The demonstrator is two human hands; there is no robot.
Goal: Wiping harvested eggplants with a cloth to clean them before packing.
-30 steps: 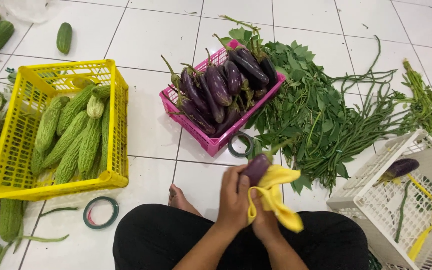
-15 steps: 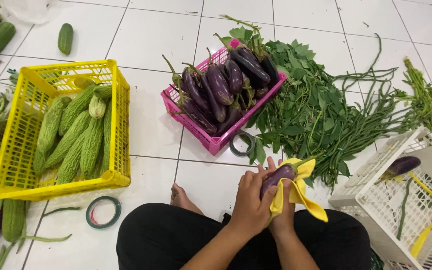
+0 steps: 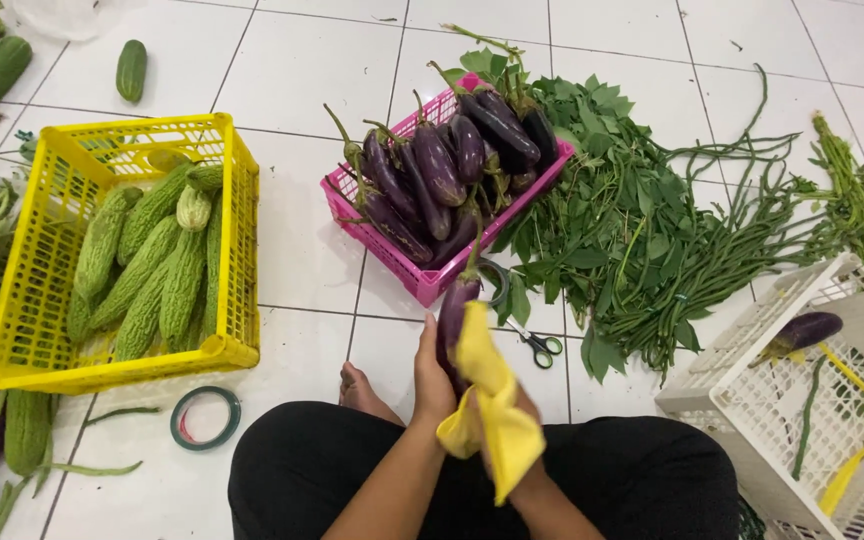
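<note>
While a half second ago the purple eggplant point(image 3: 455, 318) lay slanted across the lap with the yellow cloth point(image 3: 492, 400) flapping off to its right, it now stands nearly upright over the black-clad knees, stem end up toward the pink crate point(image 3: 422, 285). The left hand point(image 3: 434, 385) has its fingers closed around the eggplant's lower half. The right hand point(image 3: 512, 425) is mostly buried under the cloth, which now drapes down the eggplant's right flank, so it reads as gripping the cloth against the skin (its fingers themselves are hidden, so I cannot tell for certain). Judging from that shift, the wiping has moved along the fruit's length.

Just beyond lie small scissors point(image 3: 535, 345) on the floor tiles and a tape roll half tucked under the leaves. The pink crate holds more eggplants, beside a heap of leafy greens point(image 3: 602, 200) and long beans point(image 3: 742, 240). At right, a white basket point(image 3: 752, 400) holds one eggplant; at left, a yellow crate point(image 3: 232, 250) carries bitter gourds, with a green tape roll point(image 3: 205, 418) near it.
</note>
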